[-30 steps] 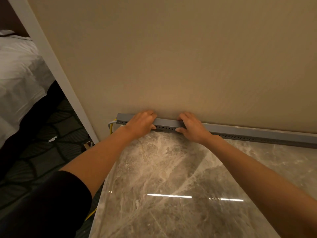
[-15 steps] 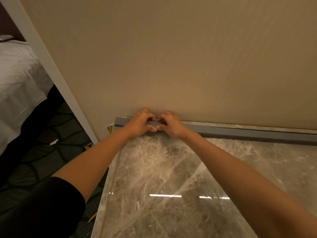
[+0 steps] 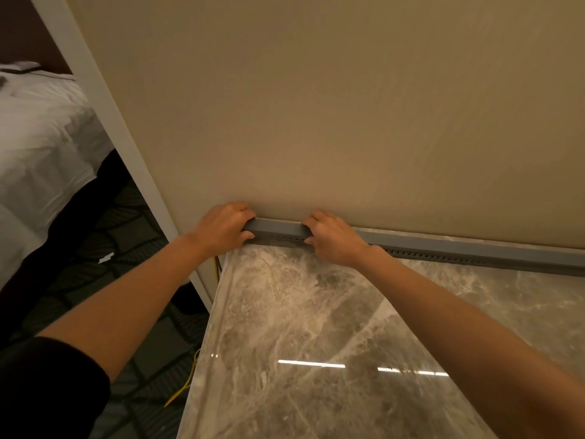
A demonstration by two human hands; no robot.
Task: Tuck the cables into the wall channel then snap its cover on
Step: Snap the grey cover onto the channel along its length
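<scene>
Against the wall: grey cable channel lies along the back of the marble tabletop.
Left hand: fingers curled round the channel's left end.
Right hand: grips the channel just beside it.
Yellow cable: hangs by the tabletop's left edge.

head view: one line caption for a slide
Left hand and right hand grip the grey cable channel where the marble surface meets the wall.

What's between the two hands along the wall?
A short stretch of the gray channel, nothing else, between the left hand and right hand; the head view shows it.
</scene>
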